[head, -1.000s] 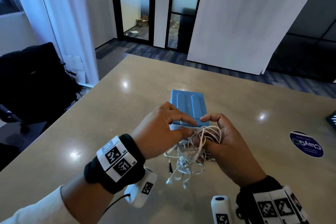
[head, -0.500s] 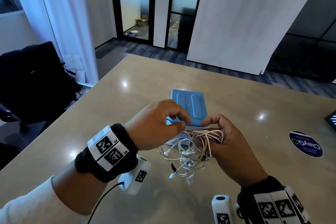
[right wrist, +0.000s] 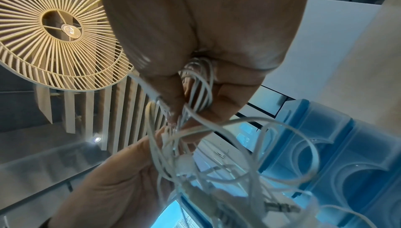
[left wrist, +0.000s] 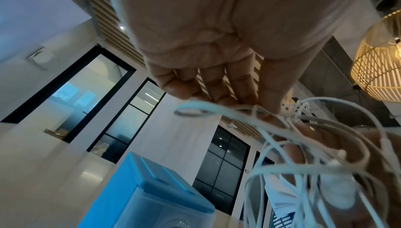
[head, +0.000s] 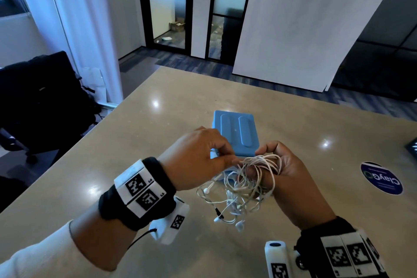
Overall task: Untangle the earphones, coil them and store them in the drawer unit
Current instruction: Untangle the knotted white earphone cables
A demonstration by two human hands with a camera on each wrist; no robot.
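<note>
A tangle of white earphones (head: 246, 187) hangs between my two hands above the table. My right hand (head: 286, 178) grips a bundle of loops, its fingers curled round the cords (right wrist: 199, 91). My left hand (head: 203, 160) pinches a strand (left wrist: 256, 111) at the top of the tangle with thumb and fingertips. Earbuds and a jack plug (right wrist: 279, 207) dangle below. The blue drawer unit (head: 237, 133) stands on the table just behind my hands, with translucent drawer fronts (right wrist: 338, 146) facing me.
The beige table (head: 146, 142) runs wide to both sides. A round blue sticker (head: 381, 180) lies at the right, a dark object (head: 411, 146) sits at the right edge. A black chair (head: 38, 101) stands off the table's left.
My left hand drew back to the left and down, then returned to the tangle and now pinches a strand at its top. The right hand kept its grip on the loops.
</note>
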